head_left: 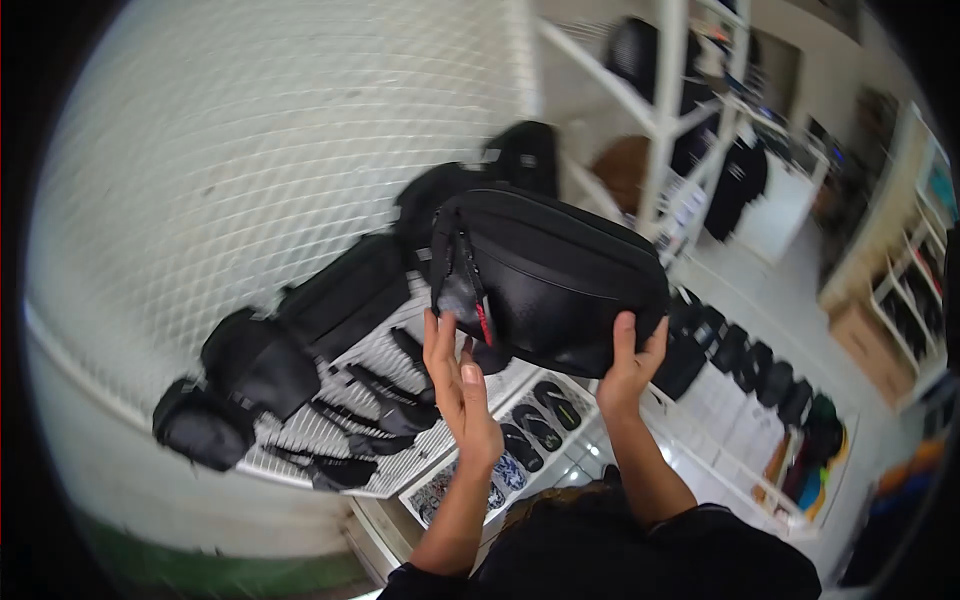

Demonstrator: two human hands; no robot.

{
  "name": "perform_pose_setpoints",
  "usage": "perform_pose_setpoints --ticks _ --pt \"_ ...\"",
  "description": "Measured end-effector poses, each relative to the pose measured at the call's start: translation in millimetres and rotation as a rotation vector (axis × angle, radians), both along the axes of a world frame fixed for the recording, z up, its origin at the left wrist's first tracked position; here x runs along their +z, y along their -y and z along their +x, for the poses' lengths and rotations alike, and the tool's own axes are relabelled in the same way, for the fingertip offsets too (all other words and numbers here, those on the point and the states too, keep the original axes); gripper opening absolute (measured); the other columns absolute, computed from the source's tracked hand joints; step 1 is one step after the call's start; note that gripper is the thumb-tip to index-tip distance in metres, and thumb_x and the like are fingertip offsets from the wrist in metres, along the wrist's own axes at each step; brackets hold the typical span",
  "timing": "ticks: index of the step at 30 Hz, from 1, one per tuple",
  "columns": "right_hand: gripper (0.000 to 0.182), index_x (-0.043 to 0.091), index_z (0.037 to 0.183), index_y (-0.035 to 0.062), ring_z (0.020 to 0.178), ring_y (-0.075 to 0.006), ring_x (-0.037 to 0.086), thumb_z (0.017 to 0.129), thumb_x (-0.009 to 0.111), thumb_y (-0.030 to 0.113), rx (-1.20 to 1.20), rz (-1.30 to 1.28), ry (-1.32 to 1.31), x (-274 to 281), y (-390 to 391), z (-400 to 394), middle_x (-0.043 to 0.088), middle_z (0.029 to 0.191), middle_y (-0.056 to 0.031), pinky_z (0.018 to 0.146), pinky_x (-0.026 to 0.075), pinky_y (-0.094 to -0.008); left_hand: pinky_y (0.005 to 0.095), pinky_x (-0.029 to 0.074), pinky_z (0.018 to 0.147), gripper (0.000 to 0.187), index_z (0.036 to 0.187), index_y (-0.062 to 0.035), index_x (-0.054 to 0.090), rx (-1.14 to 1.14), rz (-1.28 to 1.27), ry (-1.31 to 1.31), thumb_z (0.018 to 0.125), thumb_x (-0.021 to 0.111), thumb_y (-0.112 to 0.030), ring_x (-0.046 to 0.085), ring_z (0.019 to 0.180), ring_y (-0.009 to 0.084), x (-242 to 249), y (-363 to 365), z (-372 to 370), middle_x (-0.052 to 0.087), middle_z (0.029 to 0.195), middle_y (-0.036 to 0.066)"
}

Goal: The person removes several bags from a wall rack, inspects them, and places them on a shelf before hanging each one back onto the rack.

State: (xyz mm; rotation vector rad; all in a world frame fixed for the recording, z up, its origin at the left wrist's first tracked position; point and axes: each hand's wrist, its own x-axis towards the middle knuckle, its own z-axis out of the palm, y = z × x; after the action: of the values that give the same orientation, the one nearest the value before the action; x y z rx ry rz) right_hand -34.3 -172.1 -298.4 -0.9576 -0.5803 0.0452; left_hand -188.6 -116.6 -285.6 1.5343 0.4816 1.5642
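Between my two hands is a black zippered bag (550, 275), tilted, with a smooth shiny lower front and a red-tipped zipper pull hanging near its left end. My right hand (628, 372) grips the lower right corner, thumb on the front and the fingers at the side. At the lower left end, my left hand (462, 395) supports the bag with long, fairly straight fingers against its edge. Behind it, several black bags, among them a rounded bag (258, 362) and a long flat bag (345, 295), line a white slatted shelf (375, 470).
A white mesh panel (300, 130) rises behind the shelf. Below lies a tray with several flip-flops (540, 428). To the right stand a white metal frame (668, 120) and a low rack with a row of dark caps (775, 380). A cardboard box (868, 350) is farther right.
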Motion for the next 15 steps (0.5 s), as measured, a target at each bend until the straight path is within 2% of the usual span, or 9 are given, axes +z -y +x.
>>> perform_pose_setpoints --ticks 2,3,4,6,8,10,12,14,15 --pt "0.046 0.046 0.136 -0.0036 0.116 -0.0203 0.054 0.099 0.062 0.019 -0.026 0.014 -0.034 -6.1 21.0 24.8 0.057 0.128 -0.0133 0.102 0.038 -0.0302 0.0472 0.030 0.113 0.067 0.157 -0.0083 0.014 -0.130 -0.263 0.051 0.106 0.042 -0.039 0.031 0.142 0.0302 -13.2 21.8 48.8 0.018 0.161 0.016" --pt "0.047 0.044 0.136 -0.0027 0.118 -0.0190 0.052 0.099 0.062 0.019 -0.087 0.017 -0.076 -15.4 28.4 36.2 0.056 0.129 -0.0129 0.103 0.038 -0.0294 0.0468 0.032 0.111 0.072 0.158 -0.0134 0.004 -0.263 -0.386 -0.005 0.105 0.044 -0.041 0.034 0.140 0.0285 -25.5 26.8 70.6 0.020 0.159 0.015" --pt "0.048 0.041 0.138 -0.0014 0.119 -0.0179 0.050 0.099 0.063 0.018 -0.210 -0.028 -0.100 -25.1 35.5 44.3 0.055 0.129 -0.0120 0.103 0.037 -0.0296 0.0455 0.034 0.110 0.075 0.158 -0.0130 0.002 -0.378 -0.526 -0.034 0.105 0.048 -0.039 0.037 0.137 0.0261 -35.9 39.2 90.7 0.025 0.156 0.014" --pt "0.052 0.037 0.139 0.0002 0.120 -0.0173 0.048 0.098 0.063 0.017 -0.246 -0.040 -0.093 -36.9 55.4 64.3 0.053 0.128 -0.0112 0.104 0.036 -0.0300 0.0420 0.035 0.110 0.078 0.158 -0.0133 0.001 -0.524 -0.554 -0.069 0.104 0.054 -0.031 0.039 0.135 0.0246 -60.2 56.0 130.4 0.028 0.155 0.013" --pt "0.056 0.035 0.140 0.0011 0.120 -0.0183 0.049 0.095 0.066 0.016 -0.245 -0.045 -0.106 -43.6 79.8 90.6 0.053 0.126 -0.0108 0.105 0.036 -0.0309 0.0362 0.034 0.112 0.079 0.157 -0.0131 0.004 -0.524 -0.515 0.032 0.101 0.059 -0.017 0.039 0.136 0.0245 -75.8 67.8 170.1 0.030 0.154 0.012" --pt "0.066 0.033 0.143 0.0001 0.127 -0.0203 0.044 0.092 0.068 0.020 -0.038 -0.101 -0.081 -55.4 109.2 127.8 0.049 0.132 -0.0098 0.110 0.032 -0.0330 0.0328 0.028 0.113 0.085 0.158 -0.0089 0.000 -0.663 -0.692 0.053 0.099 0.061 -0.015 0.034 0.139 0.0230 -66.9 81.1 197.9 0.028 0.155 0.014" --pt "0.074 0.032 0.144 -0.0004 0.128 -0.0198 0.045 0.086 0.073 0.021 -0.073 -0.191 -0.133 -74.3 143.9 171.3 0.049 0.134 -0.0102 0.109 0.033 -0.0329 0.0331 0.029 0.113 0.085 0.158 -0.0091 0.005 -0.732 -0.639 -0.025 0.097 0.064 -0.011 0.035 0.139 0.0237 -90.3 82.8 230.5 0.030 0.154 0.014" --pt "0.078 0.032 0.146 -0.0006 0.129 -0.0193 0.044 0.084 0.075 0.021 0.189 -0.284 -0.249 -104.6 181.6 216.2 0.048 0.137 -0.0118 0.110 0.033 -0.0329 0.0347 0.027 0.115 0.084 0.157 -0.0057 0.008 -0.724 -0.521 -0.267 0.096 0.065 -0.010 0.035 0.139 0.0248 -123.1 82.4 261.2 0.030 0.154 0.015" --pt "0.075 0.030 0.148 0.0009 0.125 -0.0157 0.049 0.088 0.074 0.015 0.202 -0.304 -0.247 -122.5 198.7 236.7 0.050 0.136 -0.0127 0.105 0.039 -0.0317 0.0357 0.025 0.116 0.082 0.157 -0.0025 0.009 -0.784 -0.518 -0.356 0.095 0.064 -0.008 0.035 0.140 0.0260 -127.4 84.2 277.7 0.031 0.154 0.016"
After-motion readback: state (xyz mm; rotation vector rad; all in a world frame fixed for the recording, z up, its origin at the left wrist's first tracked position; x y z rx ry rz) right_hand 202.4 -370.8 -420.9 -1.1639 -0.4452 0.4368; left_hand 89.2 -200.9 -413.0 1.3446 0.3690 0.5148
